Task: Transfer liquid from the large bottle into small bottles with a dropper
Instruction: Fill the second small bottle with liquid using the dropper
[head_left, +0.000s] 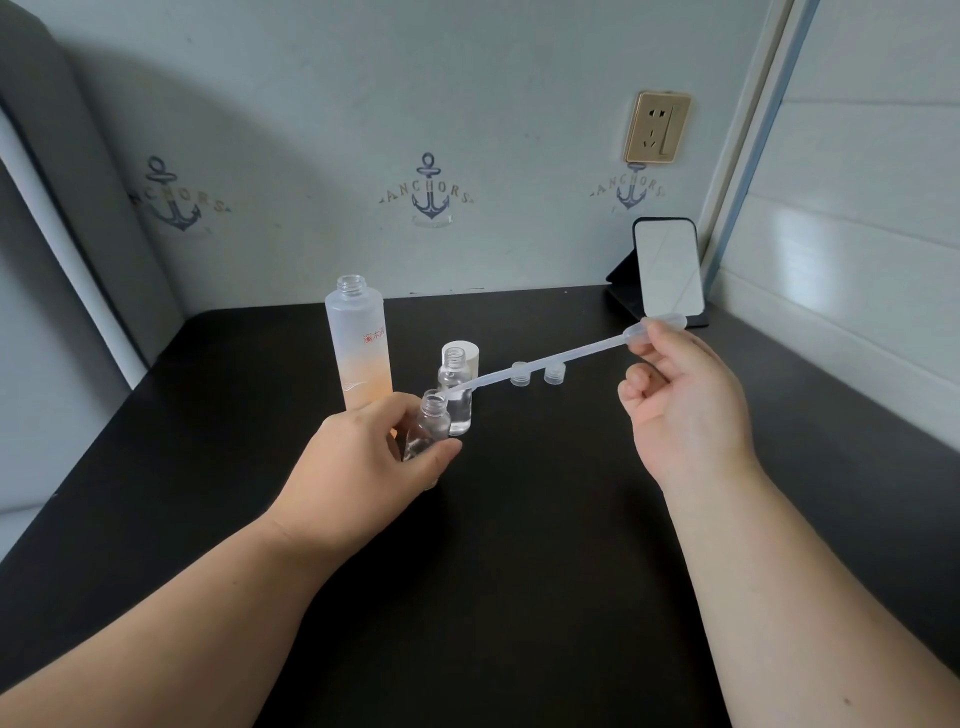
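Large bottle (358, 343): I see it upright on the dark surface (519, 545), far left of the group, cap off; its lower edge is hidden behind my left hand.
Left hand (363, 462): I grip a small clear bottle (428, 426), fingers and thumb curled round it, tilted a little; its base is hidden by my thumb, so I cannot tell whether it touches the surface.
Second small bottle (457, 395): it stands just behind the held one, open, with clear liquid inside; the level is hard to read.
White cap (467, 353): mostly hidden behind that bottle.
Dropper (545, 361): its tip sits at the held bottle's mouth; I cannot tell if it is inside.
Two small caps (537, 374): near each other beyond the dropper stem, one partly crossed by it.
Right hand (680, 395): I pinch the dropper bulb, the other fingers curled.
Phone on a stand (667, 270): far right, screen a blank glare.
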